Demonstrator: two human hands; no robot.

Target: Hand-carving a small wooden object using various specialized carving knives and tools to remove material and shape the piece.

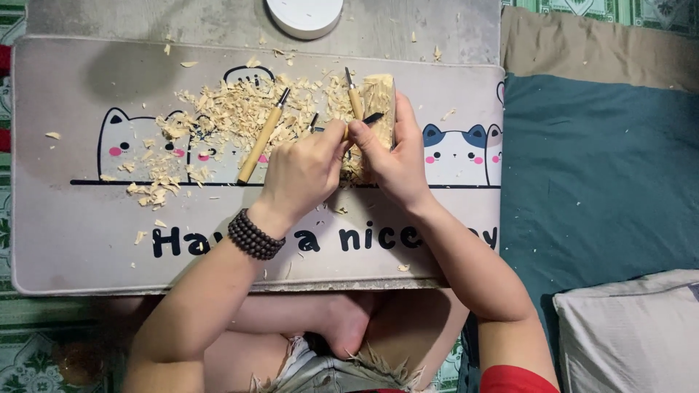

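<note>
Two hands meet mid-frame: right hand [397,164] grips the hard, light wood block [380,98] by its sides; left hand [306,171] pinches a carving knife [368,120]

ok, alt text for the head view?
Both hands work a pale wooden block: the right hand grips it, the left hand presses a dark-tipped carving tool on it, above a grey cat-print mat strewn with shavings.

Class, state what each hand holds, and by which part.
Right hand grips the wooden block around its lower end; left hand pinches a carving tool by its handle.
</note>
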